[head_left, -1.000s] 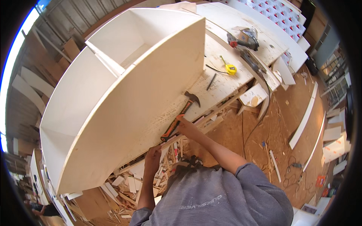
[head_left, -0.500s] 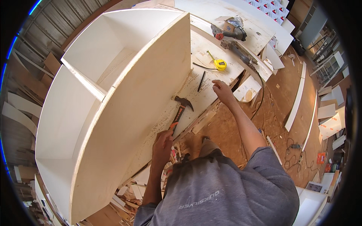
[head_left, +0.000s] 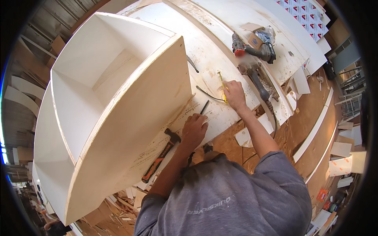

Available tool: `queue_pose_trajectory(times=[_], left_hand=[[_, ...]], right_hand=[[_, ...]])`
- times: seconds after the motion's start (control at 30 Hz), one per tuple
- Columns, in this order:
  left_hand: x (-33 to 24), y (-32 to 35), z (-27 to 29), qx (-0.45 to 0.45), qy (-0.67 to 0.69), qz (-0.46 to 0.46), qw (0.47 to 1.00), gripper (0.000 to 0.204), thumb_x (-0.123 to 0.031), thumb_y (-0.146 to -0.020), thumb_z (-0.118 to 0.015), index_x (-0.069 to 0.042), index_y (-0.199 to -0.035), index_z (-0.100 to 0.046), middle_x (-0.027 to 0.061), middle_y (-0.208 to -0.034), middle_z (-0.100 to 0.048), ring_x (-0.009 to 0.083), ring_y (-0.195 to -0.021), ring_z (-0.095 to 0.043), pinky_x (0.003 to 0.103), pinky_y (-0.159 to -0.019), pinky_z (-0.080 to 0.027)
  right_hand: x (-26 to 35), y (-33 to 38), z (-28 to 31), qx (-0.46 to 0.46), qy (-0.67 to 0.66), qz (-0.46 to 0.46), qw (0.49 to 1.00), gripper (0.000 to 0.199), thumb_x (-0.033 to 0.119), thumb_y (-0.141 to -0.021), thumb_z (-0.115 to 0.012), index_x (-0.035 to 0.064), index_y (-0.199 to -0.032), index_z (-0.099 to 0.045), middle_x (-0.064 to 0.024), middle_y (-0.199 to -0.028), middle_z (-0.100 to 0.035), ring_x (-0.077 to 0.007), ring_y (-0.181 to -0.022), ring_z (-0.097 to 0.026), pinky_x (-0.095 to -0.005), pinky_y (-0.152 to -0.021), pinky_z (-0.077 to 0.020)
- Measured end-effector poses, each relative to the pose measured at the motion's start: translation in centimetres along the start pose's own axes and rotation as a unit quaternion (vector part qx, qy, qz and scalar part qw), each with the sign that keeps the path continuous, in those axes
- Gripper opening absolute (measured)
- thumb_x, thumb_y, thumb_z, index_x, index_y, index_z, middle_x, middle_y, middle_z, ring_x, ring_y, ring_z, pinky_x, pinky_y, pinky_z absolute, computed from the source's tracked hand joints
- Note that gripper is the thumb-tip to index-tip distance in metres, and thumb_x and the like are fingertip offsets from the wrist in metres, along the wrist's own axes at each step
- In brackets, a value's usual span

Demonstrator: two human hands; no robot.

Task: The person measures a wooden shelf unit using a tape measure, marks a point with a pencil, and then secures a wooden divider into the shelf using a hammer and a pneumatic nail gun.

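My right hand [head_left: 236, 97] is closed over a yellow tape measure [head_left: 226, 94], mostly hidden under the fingers; a short length of its blade sticks out on the far side. My left hand [head_left: 194, 129] has its fingertips closed on the near end of a slim black pen [head_left: 204, 107]. Beside my left forearm a claw hammer [head_left: 159, 157] with an orange and black handle lies on the white board worktop [head_left: 214, 122]. Left of it stands a curved white cabinet [head_left: 130, 129] with open compartments.
Beyond my right hand lie a cordless power tool [head_left: 260, 51], a corded grinder-like tool [head_left: 258, 82] and a small cardboard box [head_left: 255, 38]. A thin black strip [head_left: 209, 93] curves by the tape measure. Offcuts [head_left: 118, 210] litter the floor; long white strips [head_left: 315, 124] lie at right.
My left hand has let go of the hammer, now lying on the worktop, and moved to the pen. My right hand has reached forward and taken hold of the tape measure.
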State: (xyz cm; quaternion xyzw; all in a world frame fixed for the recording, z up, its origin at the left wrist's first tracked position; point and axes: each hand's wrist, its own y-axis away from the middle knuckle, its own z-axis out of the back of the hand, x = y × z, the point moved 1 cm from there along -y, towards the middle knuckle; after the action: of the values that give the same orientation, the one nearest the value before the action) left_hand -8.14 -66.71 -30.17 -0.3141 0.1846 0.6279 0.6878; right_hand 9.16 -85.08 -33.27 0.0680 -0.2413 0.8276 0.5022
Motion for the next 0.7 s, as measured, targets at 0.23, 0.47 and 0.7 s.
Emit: queue_pose_trajectory(times=[0.23,0.47,0.7], left_hand=[[-3.0,-4.7,0.8,-0.137,0.113,0.078,0.981,0.013,-0.004,-0.088,-0.055,-0.003,-0.100,-0.061,0.0135,-0.100,-0.058,0.0324,-0.096,-0.057,0.040,-0.081,-0.047],[-3.8,-6.5,2.8,-0.136,0.154,0.024,0.978,0.015,-0.005,-0.088,-0.055,-0.003,-0.103,-0.060,0.0150,-0.106,-0.057,0.0320,-0.103,-0.056,0.040,-0.090,-0.045],[-4.8,-1.0,7.2,-0.095,0.182,0.111,0.972,0.016,-0.012,-0.096,-0.052,-0.004,-0.109,-0.057,0.0133,-0.109,-0.057,0.0283,-0.103,-0.058,0.038,-0.089,-0.046]], right_hand=[[5.0,3.7,-5.2,0.194,-0.097,0.260,0.941,0.030,0.007,-0.072,-0.063,0.0114,-0.102,-0.067,-0.0078,-0.094,-0.058,-0.0298,-0.087,-0.056,-0.0395,-0.080,-0.0485],[7.4,1.8,-3.0,0.168,-0.231,0.180,0.941,0.012,0.014,-0.081,-0.063,0.0050,-0.088,-0.063,-0.0158,-0.096,-0.064,-0.0368,-0.086,-0.061,-0.0484,-0.070,-0.0483],[-1.1,1.0,1.7,0.076,-0.192,-0.040,0.978,0.034,0.022,-0.090,-0.061,0.0007,-0.116,-0.055,-0.0189,-0.109,-0.055,-0.0333,-0.100,-0.057,-0.0427,-0.084,-0.0462]])
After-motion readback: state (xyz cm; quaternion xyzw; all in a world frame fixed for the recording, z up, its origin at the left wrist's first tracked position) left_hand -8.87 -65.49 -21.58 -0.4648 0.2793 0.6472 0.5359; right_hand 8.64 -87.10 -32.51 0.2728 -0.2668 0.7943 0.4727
